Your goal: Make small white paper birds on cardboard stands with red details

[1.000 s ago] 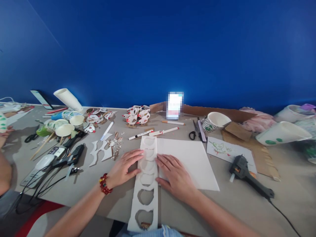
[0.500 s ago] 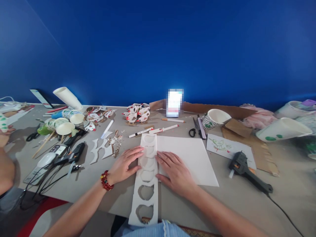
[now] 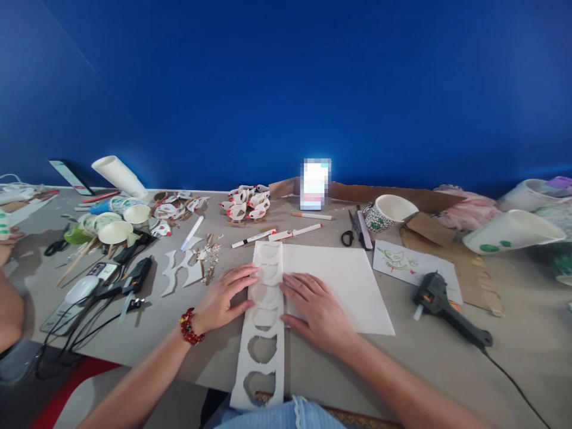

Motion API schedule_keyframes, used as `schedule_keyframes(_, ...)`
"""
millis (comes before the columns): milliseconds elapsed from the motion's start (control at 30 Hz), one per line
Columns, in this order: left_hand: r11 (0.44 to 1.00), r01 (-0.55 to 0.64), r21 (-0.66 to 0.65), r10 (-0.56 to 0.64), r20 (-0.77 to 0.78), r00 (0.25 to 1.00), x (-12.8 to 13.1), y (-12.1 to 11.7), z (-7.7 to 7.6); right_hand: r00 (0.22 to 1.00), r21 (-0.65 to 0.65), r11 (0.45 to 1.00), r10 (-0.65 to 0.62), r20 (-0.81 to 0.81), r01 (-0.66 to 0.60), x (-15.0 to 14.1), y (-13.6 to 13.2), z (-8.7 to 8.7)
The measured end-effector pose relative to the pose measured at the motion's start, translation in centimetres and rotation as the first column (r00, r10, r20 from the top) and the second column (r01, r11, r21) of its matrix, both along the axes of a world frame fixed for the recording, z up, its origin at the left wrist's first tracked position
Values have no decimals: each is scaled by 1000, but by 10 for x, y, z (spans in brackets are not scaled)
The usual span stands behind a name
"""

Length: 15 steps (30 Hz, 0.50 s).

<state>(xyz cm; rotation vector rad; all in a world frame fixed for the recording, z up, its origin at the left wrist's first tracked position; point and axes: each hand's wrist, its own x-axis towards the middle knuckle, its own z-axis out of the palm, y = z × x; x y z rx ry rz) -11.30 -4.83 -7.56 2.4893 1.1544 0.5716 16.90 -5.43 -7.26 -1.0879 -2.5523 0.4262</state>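
A long white strip of foam board or card (image 3: 281,357) with several rounded cut-outs lies in front of me, its near end hanging over the table edge. My left hand (image 3: 227,298) rests open with its fingertips at the strip's left edge. On the other side my right hand (image 3: 317,307) lies flat, its fingertips by the strip's right edge and its palm over a blank white sheet (image 3: 348,280). The strip's far end overlaps that sheet. Two markers, one with a black band (image 3: 254,237) and one with a red tip (image 3: 297,232), lie just beyond the strip.
Small white birds (image 3: 245,205) stand at the back. A black glue gun (image 3: 447,307), a bird drawing (image 3: 397,259), scissors (image 3: 351,232) and a patterned paper cup (image 3: 388,213) lie right. Leftward are foam scraps (image 3: 181,271), another glue gun (image 3: 134,277), cables and a person's arm (image 3: 9,310).
The whole view has shifted very slightly. Both hands keep the same place beside the strip, and nothing has been taken up or let go.
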Motion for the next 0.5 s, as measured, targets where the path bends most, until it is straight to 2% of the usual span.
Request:
schedule_keyframes(267, 1000, -9, 14, 9, 2, 1000, 1, -1, -1, 1000, 27, 1000, -8, 7, 8, -1, 0, 0)
schedule_keyframes(500, 994, -95, -57, 97, 26, 995, 2, -4, -1, 1000, 44, 999, -3, 12, 3, 0, -1, -1)
